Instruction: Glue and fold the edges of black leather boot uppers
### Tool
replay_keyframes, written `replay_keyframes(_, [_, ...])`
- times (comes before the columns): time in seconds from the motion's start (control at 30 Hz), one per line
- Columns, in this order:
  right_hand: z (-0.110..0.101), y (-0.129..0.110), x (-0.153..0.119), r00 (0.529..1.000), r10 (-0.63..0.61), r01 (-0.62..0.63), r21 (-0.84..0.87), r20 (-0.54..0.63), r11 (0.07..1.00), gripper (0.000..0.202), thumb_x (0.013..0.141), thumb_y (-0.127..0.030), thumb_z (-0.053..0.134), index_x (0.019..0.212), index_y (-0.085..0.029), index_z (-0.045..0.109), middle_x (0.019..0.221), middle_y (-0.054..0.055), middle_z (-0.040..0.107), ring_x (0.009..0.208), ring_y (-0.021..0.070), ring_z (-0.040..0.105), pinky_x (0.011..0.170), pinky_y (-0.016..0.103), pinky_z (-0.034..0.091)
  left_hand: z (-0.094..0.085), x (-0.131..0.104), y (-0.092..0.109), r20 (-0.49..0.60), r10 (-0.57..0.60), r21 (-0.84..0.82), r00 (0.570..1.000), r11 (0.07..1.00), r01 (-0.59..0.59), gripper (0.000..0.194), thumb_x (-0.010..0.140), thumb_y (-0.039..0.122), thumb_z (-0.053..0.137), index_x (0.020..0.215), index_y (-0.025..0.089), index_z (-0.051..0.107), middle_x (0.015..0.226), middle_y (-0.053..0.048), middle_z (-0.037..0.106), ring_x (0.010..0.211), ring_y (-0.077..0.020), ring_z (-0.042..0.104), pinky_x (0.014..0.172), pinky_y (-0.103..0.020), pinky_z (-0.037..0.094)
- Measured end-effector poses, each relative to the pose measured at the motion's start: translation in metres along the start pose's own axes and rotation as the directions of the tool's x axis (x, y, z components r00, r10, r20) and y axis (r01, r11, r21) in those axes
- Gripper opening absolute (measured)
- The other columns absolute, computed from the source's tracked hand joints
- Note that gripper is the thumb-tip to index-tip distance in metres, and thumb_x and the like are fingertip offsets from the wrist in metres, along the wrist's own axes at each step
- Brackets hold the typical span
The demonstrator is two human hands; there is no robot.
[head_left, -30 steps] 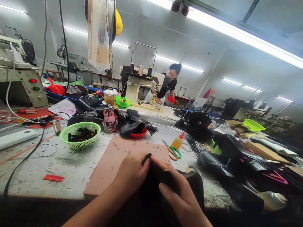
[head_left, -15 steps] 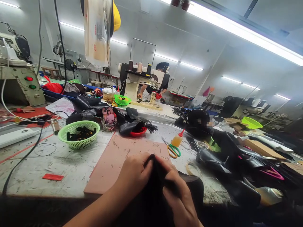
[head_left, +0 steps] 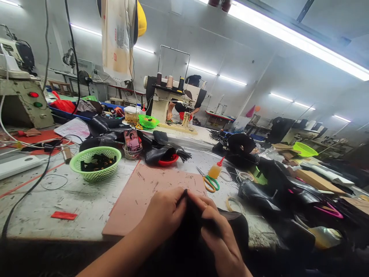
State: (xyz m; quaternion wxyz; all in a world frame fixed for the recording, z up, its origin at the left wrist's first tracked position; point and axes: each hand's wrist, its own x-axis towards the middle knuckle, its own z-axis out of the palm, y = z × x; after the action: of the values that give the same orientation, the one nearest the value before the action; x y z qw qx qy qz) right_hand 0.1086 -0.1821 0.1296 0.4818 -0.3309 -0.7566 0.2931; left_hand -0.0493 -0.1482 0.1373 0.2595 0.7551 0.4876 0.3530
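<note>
Black material (head_left: 187, 238) hangs between my two hands at the table's front edge, its top edge pinched up. My left hand (head_left: 165, 209) is closed on it from the left, thumb and fingers pressed together. On the other side my right hand (head_left: 217, 227) grips the same material, fingertips close to those of my left hand. Under and beyond the hands lies a pink board (head_left: 129, 204). Scissors (head_left: 211, 183) with orange and green handles lie past my right hand, beside a glue bottle (head_left: 216, 168) with a red tip.
A green basket (head_left: 96, 175) of black pieces stands at the left, near a propped phone (head_left: 132, 141). Tape rolls and black leather pieces (head_left: 259, 192) cover the right side. A sewing machine (head_left: 161, 104) stands behind, with a person (head_left: 193, 80) bending beyond it.
Both hands keep their grip on the black material, with only a slight shift of the fingers. The person behind the machine has leaned a little to the left, head lower.
</note>
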Motion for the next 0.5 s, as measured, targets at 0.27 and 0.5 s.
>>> replay_keyframes(0.27, [-0.012,-0.011,0.013,0.988,-0.071,0.117,-0.365,0.138,0.924,0.013,0.079,-0.012,0.04,0.078,-0.02,0.051,0.122,0.008,0.056,0.108,0.0232,0.048,0.091,0.041,0.04,-0.006,0.001,0.002,0.094,0.067,-0.041,0.993,0.997,-0.063,0.015,0.078,0.021,0.04,0.074,0.019,0.055,0.07,-0.002,0.061,0.061,-0.0153,0.052,0.056,-0.026,0.033])
replay_keyframes(0.5, [-0.02,-0.002,0.024,0.982,-0.147,0.182,-0.421,0.114,0.889,0.016,0.07,-0.011,0.047,0.082,-0.019,0.054,0.105,0.009,0.065,0.1,0.0226,0.055,0.084,0.036,0.047,-0.005,0.009,-0.005,0.277,0.055,-0.614,0.959,0.778,0.132,0.028,0.073,0.022,0.049,0.1,0.018,0.056,0.099,-0.003,0.062,0.099,-0.0206,0.054,0.087,-0.032,0.04])
